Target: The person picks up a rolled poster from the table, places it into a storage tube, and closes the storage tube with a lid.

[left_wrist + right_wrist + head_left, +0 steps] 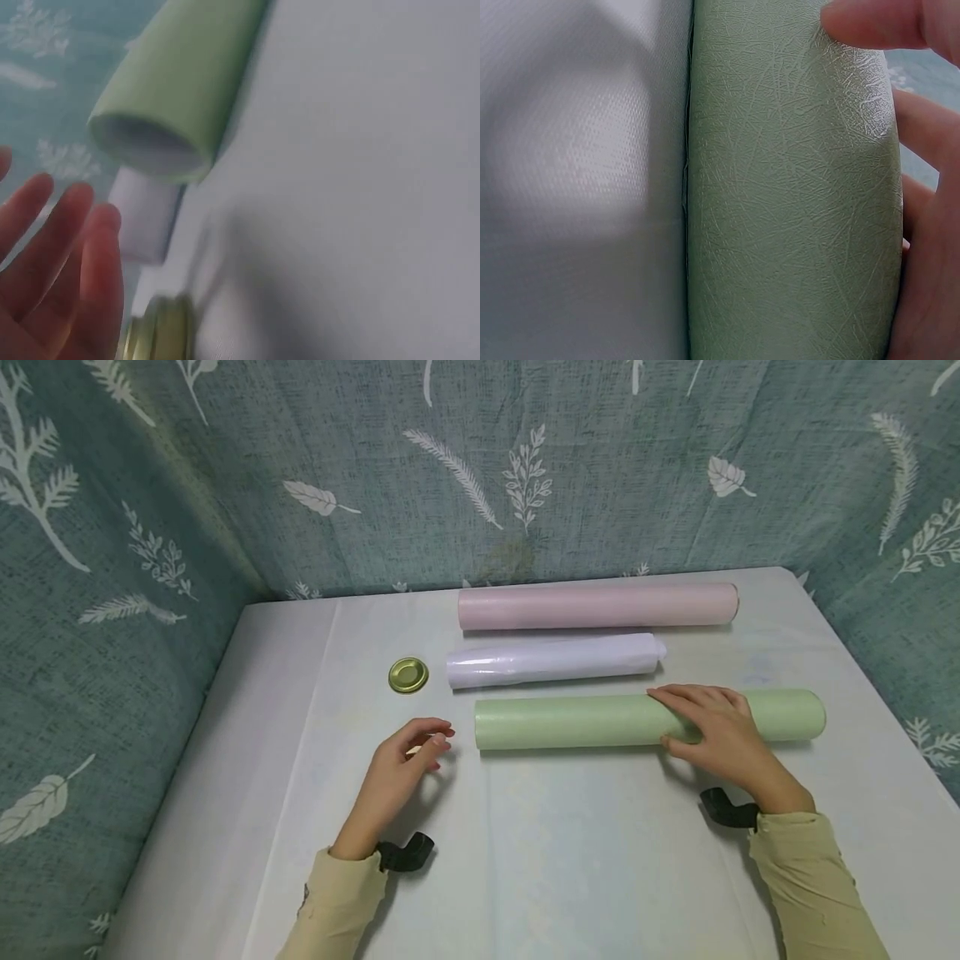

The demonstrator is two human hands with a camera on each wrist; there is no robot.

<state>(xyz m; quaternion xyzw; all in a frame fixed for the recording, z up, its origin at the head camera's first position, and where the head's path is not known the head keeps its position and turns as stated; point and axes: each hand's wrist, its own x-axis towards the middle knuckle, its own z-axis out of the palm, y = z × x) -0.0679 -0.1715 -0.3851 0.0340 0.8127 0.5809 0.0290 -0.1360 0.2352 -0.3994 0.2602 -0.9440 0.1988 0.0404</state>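
Observation:
A long pale green roll (562, 723) of textured sheet lies crosswise on the table, nearest of three rolls. My right hand (712, 727) grips it toward its right part, fingers over the top and far side, thumb on the near side. Up close in the right wrist view, the thumb (874, 21) presses the crinkled green surface. My left hand (408, 752) hovers left of the roll's end, holding nothing, its fingers loosely bent. The left wrist view shows the hollow end of the green roll (180, 82) beyond those fingers (101, 262).
Behind the green roll lie a shorter glossy white roll (555, 662) and a pink roll (600, 607). A gold jar lid (408, 675) rests left of the white roll. Leaf-patterned cloth (375, 460) encloses the white-covered table (600, 860) at the back and sides.

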